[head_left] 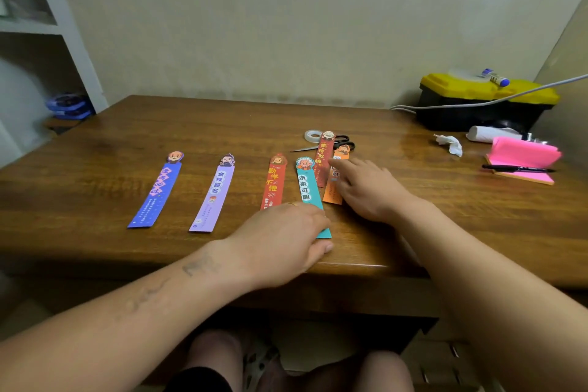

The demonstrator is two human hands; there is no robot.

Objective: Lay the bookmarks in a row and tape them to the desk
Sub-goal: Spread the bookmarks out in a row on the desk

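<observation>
Reaching in from the bottom of the frame, your forearms cross the near edge of the counter (pixel 95 153) toward its middle. Your left hand (pixel 280 242) sits lowest. Its fingers curl over the near end of the teal bookmark (pixel 307 188) and the thumb is tucked just below that end, so it grasps the strip. The back of that hand also covers the bottom of the red bookmark (pixel 273 183) just to the left.

Your right hand (pixel 366 191) lies right of centre, released. Its straight fingers (pixel 350 169) rest flat on the orange bookmark (pixel 331 196), whose lower end shows left of your palm. A dark red bookmark (pixel 321 159) is crowded between the teal and orange ones, reaching farther up the frame than either.

Left of centre, the lilac bookmark (pixel 213 197) and the blue bookmark (pixel 156 194) lie well apart from each other, both tilted with their cartoon heads toward the upper right.

Beyond the cluster, the tape roll (pixel 313 136) sits just beside the dark red bookmark's head, with the scissors (pixel 346 139) lying behind it.

At the right of the frame are a pink notepad (pixel 521 156) with a black pen (pixel 517 169) across it and a crumpled tissue (pixel 450 143). A yellow-lidded toolbox (pixel 483 102) stands against the wall. A shelf (pixel 47 25) fills the upper left.
</observation>
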